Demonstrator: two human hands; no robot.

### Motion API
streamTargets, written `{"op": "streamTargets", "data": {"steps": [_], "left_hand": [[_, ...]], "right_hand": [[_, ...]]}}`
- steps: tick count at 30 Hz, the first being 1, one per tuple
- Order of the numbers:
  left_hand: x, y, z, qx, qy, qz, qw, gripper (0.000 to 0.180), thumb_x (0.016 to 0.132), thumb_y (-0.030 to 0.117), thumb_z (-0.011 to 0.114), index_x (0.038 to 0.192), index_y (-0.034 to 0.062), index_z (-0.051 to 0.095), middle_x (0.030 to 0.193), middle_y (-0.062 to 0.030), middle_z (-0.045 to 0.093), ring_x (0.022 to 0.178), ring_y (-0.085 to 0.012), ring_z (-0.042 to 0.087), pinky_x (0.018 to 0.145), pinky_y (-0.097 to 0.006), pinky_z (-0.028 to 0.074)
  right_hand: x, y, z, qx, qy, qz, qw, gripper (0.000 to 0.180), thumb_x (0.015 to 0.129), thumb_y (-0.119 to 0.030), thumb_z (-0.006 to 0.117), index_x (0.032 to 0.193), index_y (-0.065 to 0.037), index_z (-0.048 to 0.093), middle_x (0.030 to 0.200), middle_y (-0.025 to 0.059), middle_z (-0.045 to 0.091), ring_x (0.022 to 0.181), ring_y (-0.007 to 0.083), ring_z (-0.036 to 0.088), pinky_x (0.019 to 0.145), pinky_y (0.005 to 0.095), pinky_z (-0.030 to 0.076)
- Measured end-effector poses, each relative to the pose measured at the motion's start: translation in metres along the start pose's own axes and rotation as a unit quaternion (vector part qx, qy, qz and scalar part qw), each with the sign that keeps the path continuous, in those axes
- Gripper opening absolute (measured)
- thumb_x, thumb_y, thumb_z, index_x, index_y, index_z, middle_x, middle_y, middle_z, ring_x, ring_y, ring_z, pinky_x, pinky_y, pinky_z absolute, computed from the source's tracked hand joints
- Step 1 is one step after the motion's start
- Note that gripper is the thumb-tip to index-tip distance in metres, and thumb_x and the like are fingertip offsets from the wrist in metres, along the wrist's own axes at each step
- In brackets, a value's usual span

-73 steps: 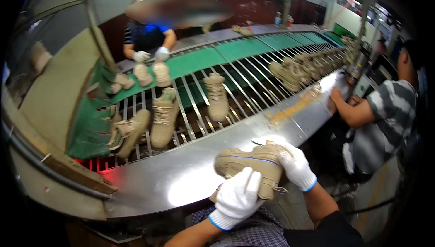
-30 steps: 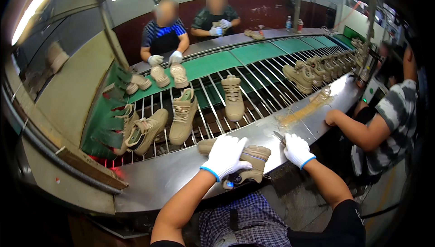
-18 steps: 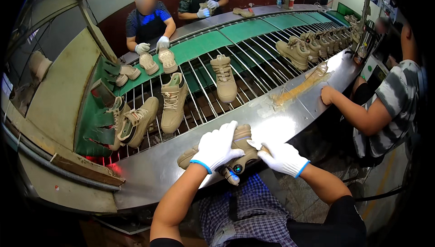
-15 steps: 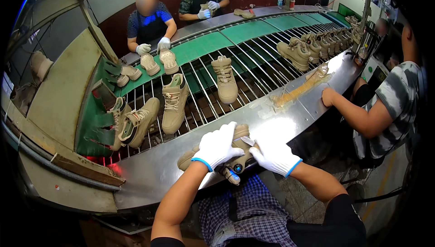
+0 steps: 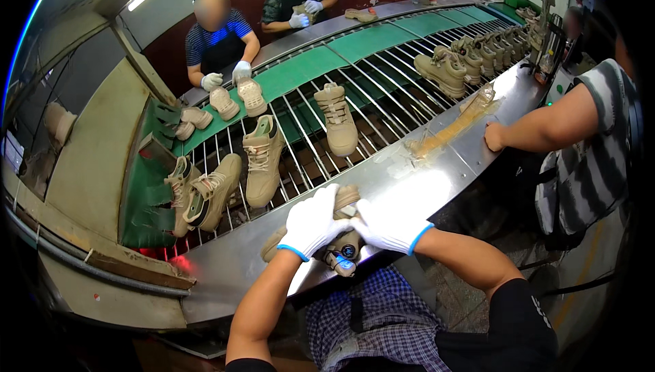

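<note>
On the near metal ledge, a beige shoe (image 5: 346, 196) is tilted under my hands. My left hand (image 5: 314, 223), in a white glove with a blue cuff, is closed over the shoe and covers much of it. A round dark dial (image 5: 348, 250) shows on the shoe below the glove. My right hand (image 5: 389, 225), gloved the same way, presses against the shoe's right side with its fingers drawn together. A small pale piece shows at its fingertips; what it is I cannot make out. Another beige shoe part (image 5: 272, 244) pokes out left of my left wrist.
Beyond the ledge (image 5: 232, 290) runs a conveyor of metal rods with green sheets (image 5: 300, 69). Upright beige shoes (image 5: 263, 160) stand on it, with a row (image 5: 471, 61) farther right. Two gloved people work across it. At right, another person's hand (image 5: 492, 137) rests on the ledge.
My right hand has moved left, closer to my left hand. The pale blade-like piece at its fingers, plainer before, is now mostly hidden. The person at right has shifted farther right.
</note>
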State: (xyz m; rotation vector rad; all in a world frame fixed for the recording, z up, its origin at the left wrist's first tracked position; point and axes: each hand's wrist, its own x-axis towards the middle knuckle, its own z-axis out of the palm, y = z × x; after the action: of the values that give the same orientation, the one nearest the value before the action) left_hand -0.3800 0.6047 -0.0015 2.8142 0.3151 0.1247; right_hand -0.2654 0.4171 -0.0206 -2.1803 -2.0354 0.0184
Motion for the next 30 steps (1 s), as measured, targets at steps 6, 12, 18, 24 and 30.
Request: {"op": "streamTargets", "data": {"steps": [6,12,18,24,30], "left_hand": [[-0.007,-0.027,0.019,0.06,0.08,0.07,0.993,0.066,0.088,0.024,0.07,0.147,0.0049,0.05,0.112,-0.0192,0.067,0.089,-0.038,0.073,0.078,-0.049,0.059],[-0.003,-0.006,-0.012,0.001,-0.03,-0.015,0.999,0.08,0.081,0.043,0.082,0.145,0.0052,0.053,0.132,-0.0229,0.067,0.116,-0.0398,0.07,0.099,-0.047,0.057],[0.015,-0.009,-0.008,-0.054,-0.084,-0.038,0.994,0.092,0.08,0.05,0.083,0.15,0.0054,0.046,0.136,-0.024,0.065,0.121,-0.0425,0.067,0.1,-0.047,0.056],[0.007,-0.014,-0.008,-0.047,-0.055,0.002,0.997,0.09,0.082,0.049,0.083,0.151,0.0056,0.046,0.139,-0.0241,0.065,0.12,-0.0425,0.068,0.101,-0.046,0.056],[0.008,-0.021,-0.012,-0.043,-0.093,0.007,0.995,0.087,0.083,0.048,0.081,0.151,0.0073,0.047,0.137,-0.0223,0.065,0.114,-0.0426,0.07,0.097,-0.048,0.057]], "right_hand": [[0.017,-0.047,-0.019,0.125,0.018,0.08,0.989,0.021,0.099,-0.025,0.061,0.105,-0.005,0.063,0.091,0.0193,0.062,0.068,0.0344,0.071,0.058,0.048,0.058],[-0.009,-0.011,0.003,0.218,-0.01,0.229,0.949,0.04,0.105,-0.039,0.058,0.114,0.0,0.062,0.082,0.0216,0.071,0.075,0.0408,0.073,0.071,0.0513,0.059],[0.005,-0.004,0.029,0.221,0.096,0.183,0.953,0.038,0.106,-0.04,0.057,0.106,-0.003,0.062,0.077,0.0207,0.07,0.065,0.0389,0.071,0.061,0.0495,0.058],[-0.017,0.005,0.018,0.882,0.081,0.082,0.456,0.021,0.105,-0.027,0.062,0.1,-0.009,0.053,0.057,-0.0037,0.038,0.039,0.0078,0.035,0.032,0.0264,0.032],[0.037,0.062,0.042,0.609,0.009,0.26,0.749,0.056,0.098,-0.025,0.074,0.146,-0.004,0.053,0.096,0.0035,0.068,0.067,0.0068,0.06,0.049,0.021,0.047]]}}
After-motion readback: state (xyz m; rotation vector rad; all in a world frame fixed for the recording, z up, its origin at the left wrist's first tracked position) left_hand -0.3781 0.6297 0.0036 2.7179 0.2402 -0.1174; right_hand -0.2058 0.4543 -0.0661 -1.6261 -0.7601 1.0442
